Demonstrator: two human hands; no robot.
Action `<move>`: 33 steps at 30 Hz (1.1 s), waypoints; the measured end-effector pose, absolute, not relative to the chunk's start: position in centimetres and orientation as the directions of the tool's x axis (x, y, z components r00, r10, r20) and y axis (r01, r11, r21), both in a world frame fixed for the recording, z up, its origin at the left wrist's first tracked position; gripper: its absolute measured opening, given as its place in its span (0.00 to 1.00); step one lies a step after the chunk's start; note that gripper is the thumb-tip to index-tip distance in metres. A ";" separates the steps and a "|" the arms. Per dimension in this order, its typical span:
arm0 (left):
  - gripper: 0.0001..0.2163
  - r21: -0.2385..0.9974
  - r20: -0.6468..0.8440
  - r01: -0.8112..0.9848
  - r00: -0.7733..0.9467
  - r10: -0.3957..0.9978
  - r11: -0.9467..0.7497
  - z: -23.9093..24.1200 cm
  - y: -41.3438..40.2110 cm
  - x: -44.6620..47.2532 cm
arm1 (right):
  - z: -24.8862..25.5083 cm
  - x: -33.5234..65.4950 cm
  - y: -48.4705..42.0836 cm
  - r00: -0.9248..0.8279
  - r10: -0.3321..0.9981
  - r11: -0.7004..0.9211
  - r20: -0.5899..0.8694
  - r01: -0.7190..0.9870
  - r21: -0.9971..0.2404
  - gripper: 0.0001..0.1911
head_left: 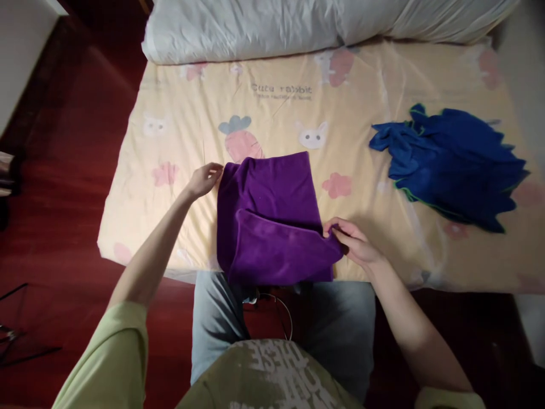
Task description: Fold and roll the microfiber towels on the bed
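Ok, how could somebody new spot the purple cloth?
Find the yellow sheet with "Cute rabbit" on it, then its near edge. There, between the person's left hand and right hand, lies the purple cloth. It's mostly flat with a flap folded over, while the blue cloth is crumpled.

On the bed (281,128), we have a cloth (272,250) at the near edge, a fabric heap (451,165) to its right, and a quilt (298,28) along the far side.
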State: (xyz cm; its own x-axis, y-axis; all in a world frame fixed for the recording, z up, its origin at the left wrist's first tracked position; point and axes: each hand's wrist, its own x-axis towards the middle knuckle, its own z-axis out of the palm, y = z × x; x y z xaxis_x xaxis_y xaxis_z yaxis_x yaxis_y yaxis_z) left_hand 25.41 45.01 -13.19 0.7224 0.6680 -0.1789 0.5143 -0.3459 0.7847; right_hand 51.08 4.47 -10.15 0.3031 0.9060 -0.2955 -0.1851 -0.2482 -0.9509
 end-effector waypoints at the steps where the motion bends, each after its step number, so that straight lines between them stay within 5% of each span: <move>1: 0.20 0.715 -0.110 0.568 0.667 0.737 -0.407 -14.4 46.2 27.4 | -10.6 51.2 5.4 0.262 0.917 -0.257 -0.300 -0.187 -0.948 0.23; 8: 0.07 0.571 -0.213 0.619 0.746 0.631 -0.539 -16.8 51.8 33.2 | -11.5 52.0 6.9 -0.039 0.967 -0.255 -0.252 -0.167 -0.952 0.17; 16: 0.02 0.579 0.006 0.672 0.563 0.826 -0.462 -17.1 52.5 30.9 | -12.6 52.1 5.6 0.076 0.962 -0.244 -0.263 -0.190 -0.951 0.17; 20: 0.08 0.523 0.212 0.567 0.637 0.742 -0.636 -15.6 46.6 29.5 | -11.3 52.1 5.3 0.109 0.961 -0.240 -0.254 -0.131 -0.962 0.16; 25: 0.17 0.615 -0.087 0.329 0.932 0.352 -0.717 -14.2 35.5 24.9 | -9.3 52.3 5.1 0.021 0.963 -0.265 -0.268 -0.091 -0.960 0.18; 30: 0.19 0.618 -0.200 0.602 0.743 0.639 -0.506 -16.3 32.2 24.2 | -9.9 52.4 4.7 0.128 0.956 -0.262 -0.265 -0.039 -0.964 0.18; 33: 0.19 0.626 -0.311 0.687 0.654 0.690 -0.369 -17.2 33.1 25.8 | -10.4 52.8 4.5 0.188 0.943 -0.273 -0.276 -0.039 -0.961 0.17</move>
